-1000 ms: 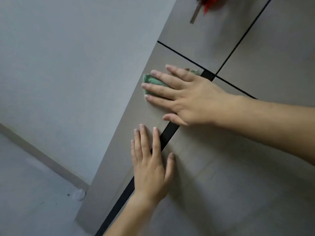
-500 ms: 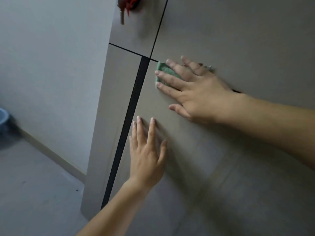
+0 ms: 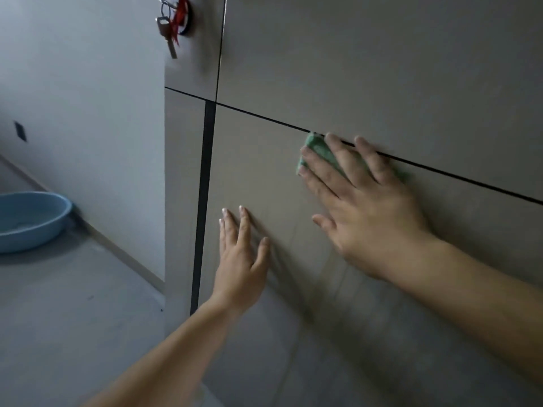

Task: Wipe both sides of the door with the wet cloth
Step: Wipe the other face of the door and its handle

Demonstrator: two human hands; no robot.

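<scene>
A grey-brown door (image 3: 367,69) with thin black grooves fills the right of the view. My right hand (image 3: 361,201) lies flat on it, fingers spread, pressing a green cloth (image 3: 316,151) against the panel just below a slanting groove. Most of the cloth is hidden under the fingers; a bit shows past the little finger. My left hand (image 3: 241,259) rests flat on the door lower down, fingers apart, holding nothing, just right of the vertical black strip (image 3: 204,201).
A blue basin (image 3: 29,218) sits on the grey floor by the white wall at the left. Keys with a red tassel (image 3: 172,27) hang from the lock near the door's left edge. A skirting board runs along the wall.
My right hand has slid the cloth to the right along the door, away from the vertical strip. The view has swung left, bringing the blue basin into sight. My left hand stays planted.
</scene>
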